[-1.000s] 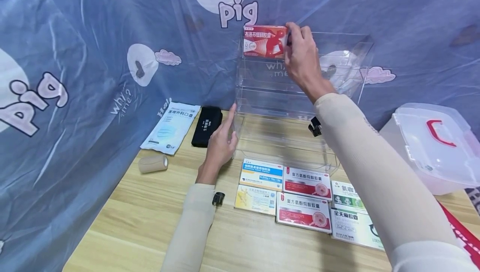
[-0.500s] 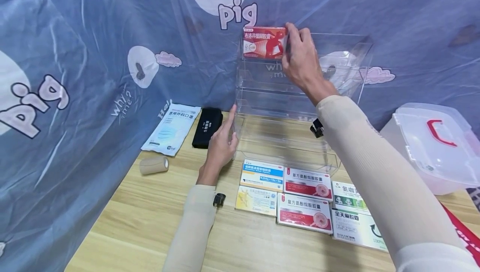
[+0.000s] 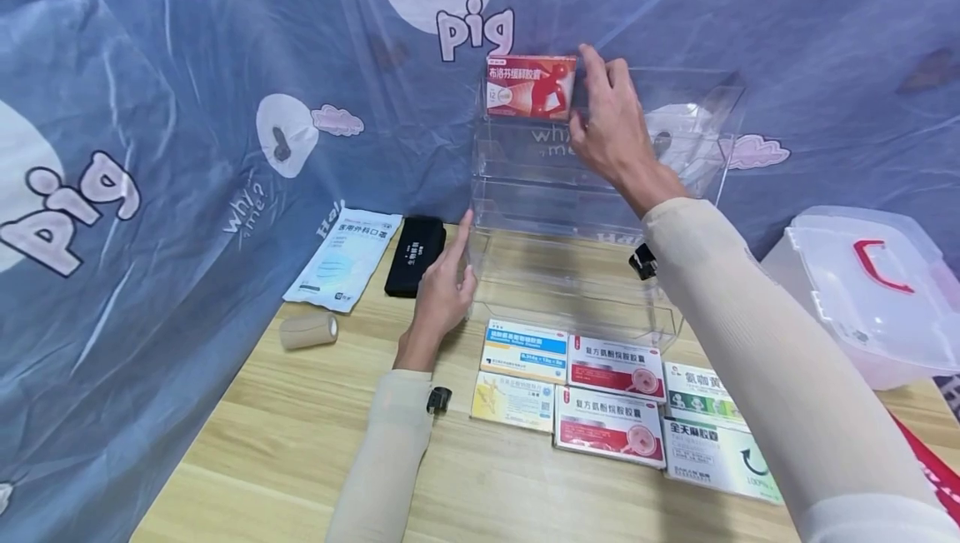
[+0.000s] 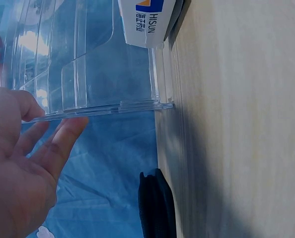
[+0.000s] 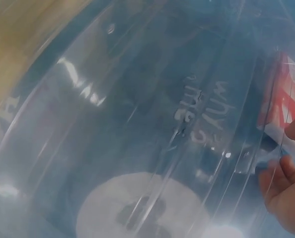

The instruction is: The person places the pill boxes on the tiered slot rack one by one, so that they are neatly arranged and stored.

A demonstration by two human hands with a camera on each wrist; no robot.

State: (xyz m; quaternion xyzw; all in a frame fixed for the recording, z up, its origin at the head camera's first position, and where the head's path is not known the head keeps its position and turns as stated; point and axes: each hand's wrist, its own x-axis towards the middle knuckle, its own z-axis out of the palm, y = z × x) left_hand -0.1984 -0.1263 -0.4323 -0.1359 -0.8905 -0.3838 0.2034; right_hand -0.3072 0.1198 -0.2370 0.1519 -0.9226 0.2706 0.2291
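Note:
A red medicine box (image 3: 531, 89) with a printed figure stands in the top tier of the clear stepped display rack (image 3: 558, 201), at its left end. Just right of the box is my right hand (image 3: 618, 127), thumb and fingers spread apart. In the right wrist view the fingers sit slightly away from the box (image 5: 284, 99), seen through the clear plastic. My left hand (image 3: 442, 293) holds the rack's left side panel. Its thumb and fingers lie on either side of the panel edge in the left wrist view, near the hand (image 4: 28, 158).
Several medicine boxes (image 3: 607, 422) lie in rows before the rack. To the left are a mask packet (image 3: 343, 256), a black pouch (image 3: 415, 256) and a tan bandage roll (image 3: 308, 331). A lidded clear bin (image 3: 870, 293) with a red handle stands at right. A blue curtain (image 3: 187, 52) hangs behind.
My right hand has let go of the red medicine box and shifted slightly right. The box stays in the top tier. My left hand remains on the side panel.

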